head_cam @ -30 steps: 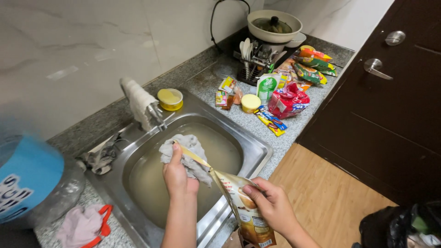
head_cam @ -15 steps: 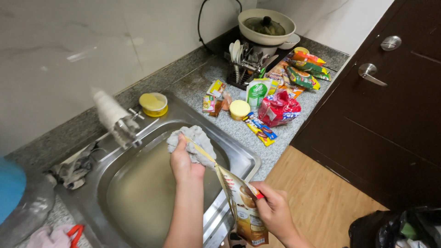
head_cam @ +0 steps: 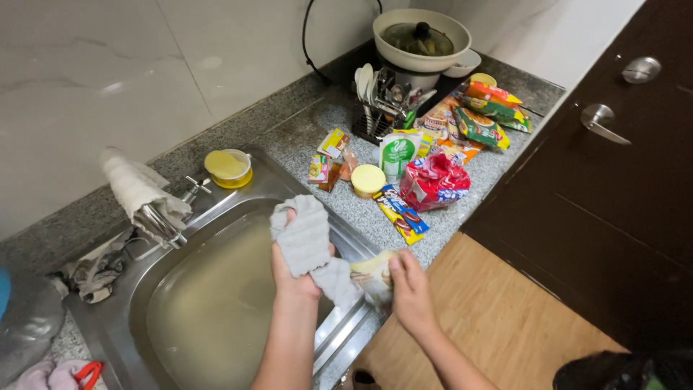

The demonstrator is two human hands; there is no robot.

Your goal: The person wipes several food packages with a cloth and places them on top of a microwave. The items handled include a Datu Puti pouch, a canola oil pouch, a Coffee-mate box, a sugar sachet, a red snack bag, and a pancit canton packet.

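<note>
Right hand (head_cam: 413, 289) reaches in from lower right, fingers curled around pale packet (head_cam: 374, 276) at front rim of steel sink (head_cam: 130, 318); packet mostly hidden, long axis unclear. Left hand (head_cam: 294, 271) raised over sink, forearm near vertical, fist closed on grey cloth (head_cam: 307, 242); cloth hangs lengthwise, tail draping toward packet. Beyond: yellow lid (head_cam: 368, 179), red bag (head_cam: 433, 182), cooker pot (head_cam: 421, 37).

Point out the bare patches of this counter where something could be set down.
Bare granite lies between the yellow-lidded tub and the black cutlery rack. A narrow strip borders the counter's front edge below the red snack bag. Between rack and white cooker pot, packets crowd everything.
</note>
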